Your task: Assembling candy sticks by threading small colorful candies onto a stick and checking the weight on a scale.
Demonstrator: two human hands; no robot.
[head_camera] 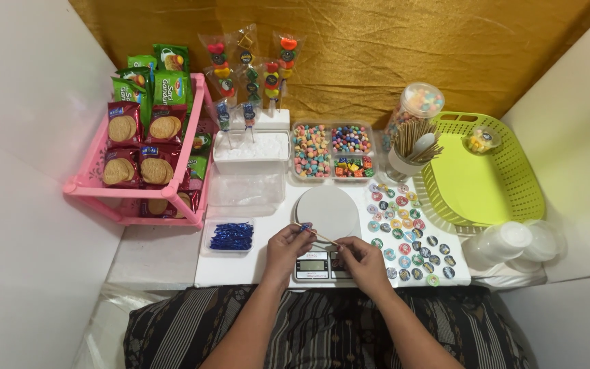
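Wooden skewer [320, 236] lies pinched at both ends, left hand [287, 247] and right hand [362, 263], lower centre, over the kitchen scale [324, 232] (display partly hidden). Round stickers [408, 236] crowd the desk's [162, 256] right; bare room stays lower left.

One head-worn view looks steeply down from close above, facing the tabletop [172, 263] with the gold backdrop [377, 48] across the upper frame.
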